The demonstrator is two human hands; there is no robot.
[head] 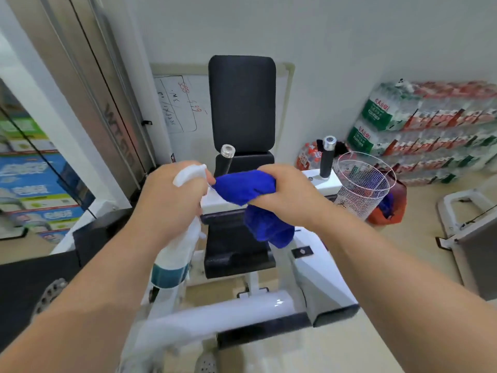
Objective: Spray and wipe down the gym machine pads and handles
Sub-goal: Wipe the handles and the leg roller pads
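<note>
Gripping the spray bottle, your left hand aims its nozzle rightward at the cloth your right hand clutches, just beside.

Spray bottle L of cloth, both in front of back pad; wire basket to R

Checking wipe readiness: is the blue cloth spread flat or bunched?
Bunched: the right hand grips the cloth in a wad, its tail hanging down.
</note>
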